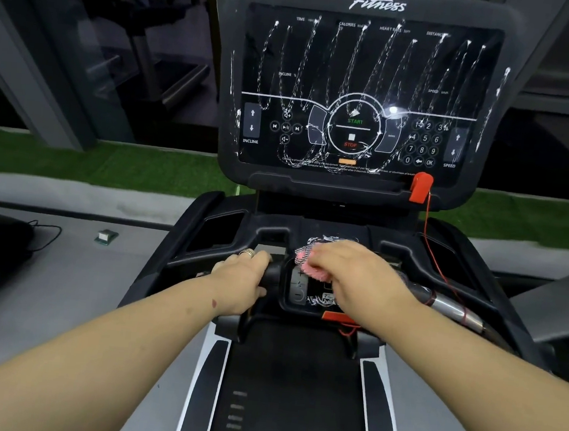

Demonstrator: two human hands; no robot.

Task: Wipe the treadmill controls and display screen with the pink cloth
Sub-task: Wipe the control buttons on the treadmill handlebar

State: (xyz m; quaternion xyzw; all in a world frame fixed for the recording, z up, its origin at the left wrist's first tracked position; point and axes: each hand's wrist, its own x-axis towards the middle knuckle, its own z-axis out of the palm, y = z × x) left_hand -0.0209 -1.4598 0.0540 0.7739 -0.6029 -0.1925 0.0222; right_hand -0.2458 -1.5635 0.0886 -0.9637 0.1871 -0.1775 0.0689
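Observation:
The treadmill's big black display screen (366, 92) stands upright ahead, streaked with white foam lines over its START, STOP and number buttons. Below it, between the handlebars, lies the small lower control panel (299, 287), also flecked with foam. My right hand (357, 273) presses the pink cloth (306, 260) onto the upper part of that panel; only the cloth's left edge shows under my fingers. My left hand (241, 277), with a ring on one finger, wraps around the black handlebar (273, 272) just left of the panel.
A red safety clip (420, 187) hangs at the screen's lower right, its red cord (434, 252) trailing down to the chrome right grip (454, 307). The dark running belt (292, 388) lies below. Grey floor, a cable and a small box (106, 236) sit left; green turf runs behind.

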